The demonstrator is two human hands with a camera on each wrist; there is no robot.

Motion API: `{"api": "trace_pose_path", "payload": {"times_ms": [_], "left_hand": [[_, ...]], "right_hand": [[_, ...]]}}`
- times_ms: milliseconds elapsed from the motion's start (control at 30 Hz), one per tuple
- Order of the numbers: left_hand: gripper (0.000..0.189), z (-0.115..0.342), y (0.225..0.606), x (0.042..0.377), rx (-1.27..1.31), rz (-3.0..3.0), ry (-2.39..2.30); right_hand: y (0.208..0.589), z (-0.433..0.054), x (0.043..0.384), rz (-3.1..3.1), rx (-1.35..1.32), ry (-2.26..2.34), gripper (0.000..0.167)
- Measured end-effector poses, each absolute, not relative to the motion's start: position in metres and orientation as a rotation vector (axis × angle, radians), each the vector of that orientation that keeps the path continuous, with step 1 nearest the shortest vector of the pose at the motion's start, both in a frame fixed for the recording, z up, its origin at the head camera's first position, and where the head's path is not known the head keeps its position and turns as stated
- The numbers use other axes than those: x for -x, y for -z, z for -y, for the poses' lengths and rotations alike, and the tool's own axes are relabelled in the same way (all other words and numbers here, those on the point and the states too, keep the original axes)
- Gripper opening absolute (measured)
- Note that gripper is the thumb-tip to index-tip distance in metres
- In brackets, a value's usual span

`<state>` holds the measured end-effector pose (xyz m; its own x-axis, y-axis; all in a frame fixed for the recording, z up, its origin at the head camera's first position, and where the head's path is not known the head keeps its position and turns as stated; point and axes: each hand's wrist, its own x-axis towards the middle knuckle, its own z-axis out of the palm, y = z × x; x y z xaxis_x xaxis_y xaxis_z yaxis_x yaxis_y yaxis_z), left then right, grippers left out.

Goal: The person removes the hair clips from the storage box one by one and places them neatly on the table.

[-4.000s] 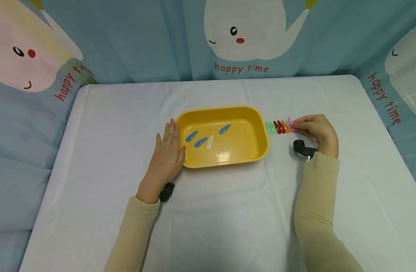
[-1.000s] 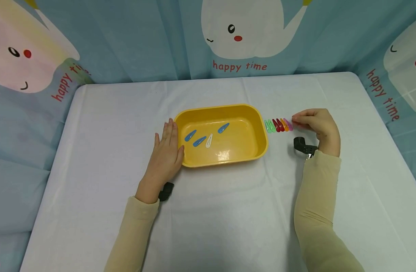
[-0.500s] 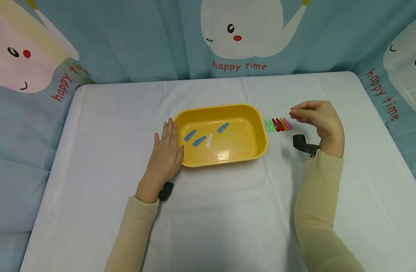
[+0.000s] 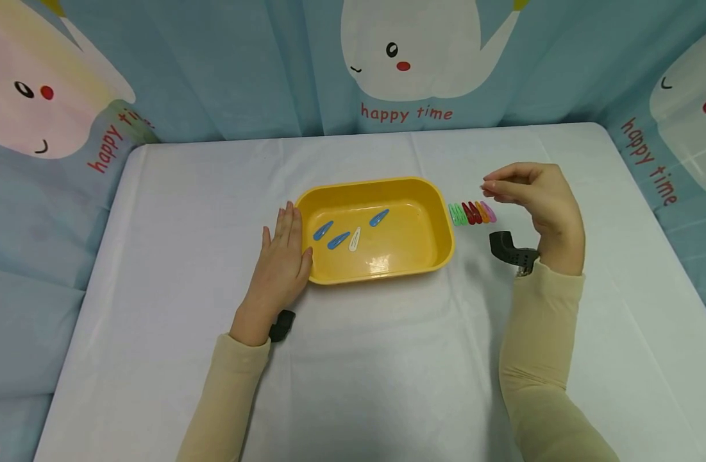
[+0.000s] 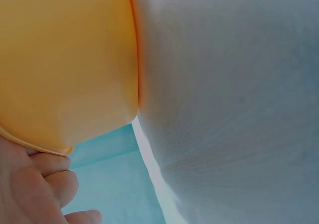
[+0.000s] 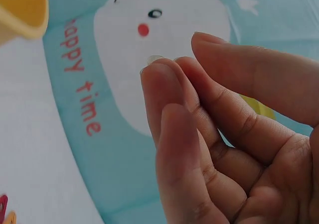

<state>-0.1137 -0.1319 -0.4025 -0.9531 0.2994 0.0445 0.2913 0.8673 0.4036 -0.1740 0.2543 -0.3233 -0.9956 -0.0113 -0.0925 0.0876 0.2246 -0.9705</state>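
Note:
My left hand (image 4: 277,263) lies with straight fingers along the left side of a yellow tray (image 4: 381,277). In the left wrist view, fingers (image 5: 62,186) sit at the rim of the tray (image 5: 70,69). My right hand (image 4: 540,199) is raised beyond a row of snap hair clips (image 4: 472,212) coloured green, red, orange and pink, which lies right of the tray. Its thumb and fingertips stand apart in the right wrist view, with nothing seen between them. Inside the tray are blue hair clips (image 4: 338,240) and a white hair clip (image 4: 354,239).
A white cloth (image 4: 387,372) covers the table. Behind it hangs a blue curtain (image 4: 260,70) with whale prints. Each wrist wears a black camera mount, the right one (image 4: 511,251) jutting toward the tray.
My right hand has let go of the pink hair clip at the right end of the row, then risen up and away, drifting slightly left. My left hand stays by the tray.

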Motion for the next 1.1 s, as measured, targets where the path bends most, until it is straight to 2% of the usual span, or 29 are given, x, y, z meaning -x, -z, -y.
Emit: {"api": "trace_pose_path", "payload": {"times_ms": [333, 1100], "left_hand": [[0.063, 0.133, 0.404, 0.114, -0.488, -3.022, -0.655], [0.063, 0.133, 0.403, 0.114, -0.483, -3.013, -0.644]], "right_hand": [[0.318, -0.231, 0.170, -2.390, 0.086, 1.888, 0.005], [0.321, -0.192, 0.170, -2.407, 0.142, 1.651, 0.013]]}}
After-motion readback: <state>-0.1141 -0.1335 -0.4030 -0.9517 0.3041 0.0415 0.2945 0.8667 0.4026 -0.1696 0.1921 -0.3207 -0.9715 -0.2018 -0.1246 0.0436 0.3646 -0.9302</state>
